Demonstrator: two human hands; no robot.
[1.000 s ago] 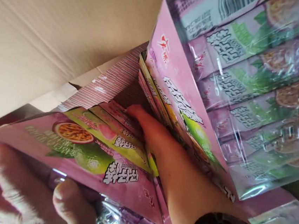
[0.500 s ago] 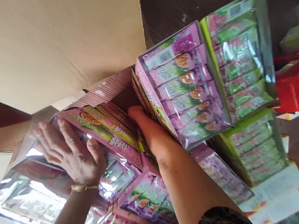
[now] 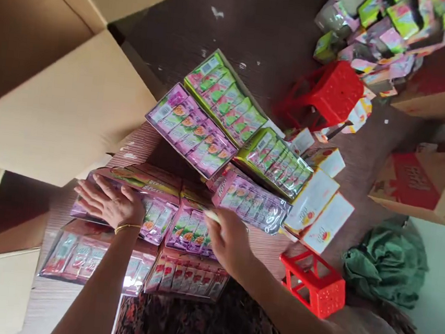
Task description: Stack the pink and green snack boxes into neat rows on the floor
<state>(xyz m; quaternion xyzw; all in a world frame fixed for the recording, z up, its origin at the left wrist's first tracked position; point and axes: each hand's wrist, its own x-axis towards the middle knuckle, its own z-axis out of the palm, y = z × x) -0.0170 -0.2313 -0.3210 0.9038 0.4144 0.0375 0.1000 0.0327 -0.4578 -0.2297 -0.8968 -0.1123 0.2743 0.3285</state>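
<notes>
Left hand flat on pink packet, grip open; right hand hovering beside, grip unclear.

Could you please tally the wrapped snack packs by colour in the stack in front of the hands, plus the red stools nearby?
Pink or purple packs: 4, one under the left hand, one by the right hand
Green packs: 2
Red packs: 2
Red stools: 2
Total: 10

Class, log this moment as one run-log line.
left hand: flat on pink pack | right hand: over middle pack | cardboard box: open | red stool: beside
</notes>
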